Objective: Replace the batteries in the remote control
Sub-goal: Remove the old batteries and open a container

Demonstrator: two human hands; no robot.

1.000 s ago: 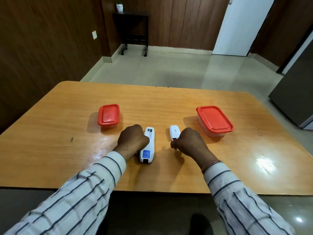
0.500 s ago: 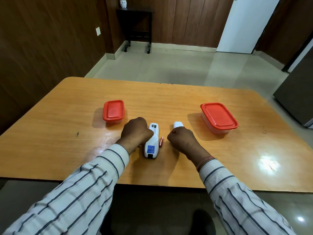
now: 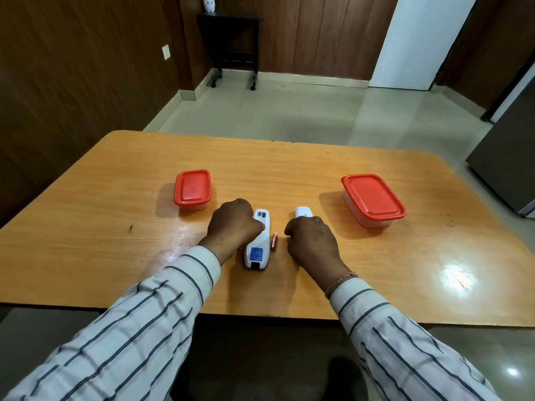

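A white remote control (image 3: 258,244) lies face down on the wooden table (image 3: 289,169), its battery bay uncovered at the far end. My left hand (image 3: 233,225) grips its left side, thumb on the back. A small red battery (image 3: 274,241) rests on the table just right of the remote. The white battery cover (image 3: 302,211) lies a little farther right, partly hidden behind my right hand (image 3: 312,240). That hand is curled into a fist on the table beside the battery, apart from it; nothing shows in it.
A small red-lidded box (image 3: 192,188) stands left of the remote and a larger red-lidded box (image 3: 373,199) stands to the right. The table's near edge runs under my forearms. Tiled floor, a dark side table and a white door lie beyond.
The red battery now lies on the table right of the remote, where none lay a second ago. My right hand has drawn back slightly from it. The camera tilted a little.
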